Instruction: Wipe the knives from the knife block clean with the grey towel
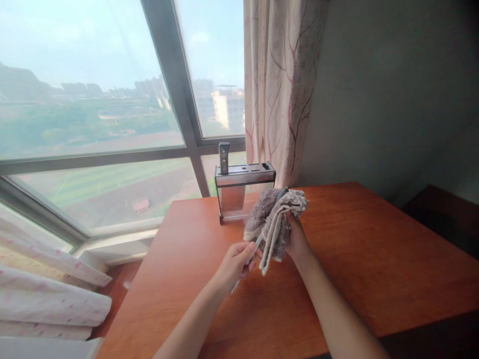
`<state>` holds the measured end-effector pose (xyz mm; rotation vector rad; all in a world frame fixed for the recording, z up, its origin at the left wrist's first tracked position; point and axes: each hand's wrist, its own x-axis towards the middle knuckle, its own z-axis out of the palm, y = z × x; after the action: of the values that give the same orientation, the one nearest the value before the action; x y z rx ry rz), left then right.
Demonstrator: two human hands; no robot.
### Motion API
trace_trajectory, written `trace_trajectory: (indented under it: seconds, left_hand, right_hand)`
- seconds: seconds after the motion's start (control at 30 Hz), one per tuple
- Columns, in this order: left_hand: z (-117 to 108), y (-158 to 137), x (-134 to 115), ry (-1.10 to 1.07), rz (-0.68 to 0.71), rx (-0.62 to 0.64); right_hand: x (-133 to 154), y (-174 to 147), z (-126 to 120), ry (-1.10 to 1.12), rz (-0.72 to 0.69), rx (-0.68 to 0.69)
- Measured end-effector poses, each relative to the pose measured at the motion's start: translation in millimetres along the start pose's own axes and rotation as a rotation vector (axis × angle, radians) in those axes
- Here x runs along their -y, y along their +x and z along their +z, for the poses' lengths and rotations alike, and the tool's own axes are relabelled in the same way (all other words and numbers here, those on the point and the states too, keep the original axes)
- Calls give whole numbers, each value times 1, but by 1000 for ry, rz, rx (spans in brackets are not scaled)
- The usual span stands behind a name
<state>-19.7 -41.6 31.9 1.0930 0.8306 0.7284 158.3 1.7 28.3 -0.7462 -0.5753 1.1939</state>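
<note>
My left hand (241, 258) is closed around a slim silver metal tool (258, 241). The tool's narrow end sticks out below my fingers, and its upper part runs into a folded grey-brown towel (279, 219). A dark piece (283, 192) shows at the top between the towel's folds; I cannot tell for sure that it belongs to the same tool. Gripping the towel from the right is my right hand (295, 234), its fingers mostly hidden behind the cloth. Just beyond the towel stands a clear-sided knife block (245, 175) with one black handle (223, 158) upright in its left end.
The reddish-brown wooden table (355, 259) spreads under both hands. Behind it are a large window (93, 75) and a patterned curtain (280, 75). More pale curtain (48, 299) hangs at the lower left, and a grey wall (389, 89) rises on the right.
</note>
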Motion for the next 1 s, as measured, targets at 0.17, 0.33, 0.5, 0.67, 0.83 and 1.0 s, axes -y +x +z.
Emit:
trace_trajectory:
  seconds: [0.17,0.33,0.5,0.67,0.83,1.0]
  left_hand:
    - [-6,-4,-3,-51,-129,172]
    - [-3,2,3,72,-45,55]
    - [-4,8,4,354,281,-296]
    - [-6,4,1,375,302,-325]
    - [-2,4,2,193,221,-204]
    - [2,0,0,20,79,-16]
  right_hand:
    - [2,-6,-5,81,160,125]
    - [1,-6,-2,71,74,47]
    - [-4,0,1,-47,-103,-59]
    - [-5,2,-3,-91,-145,-71]
    - [-3,3,-6,0,-74,-43]
    - [-3,2,-18,24,136,123]
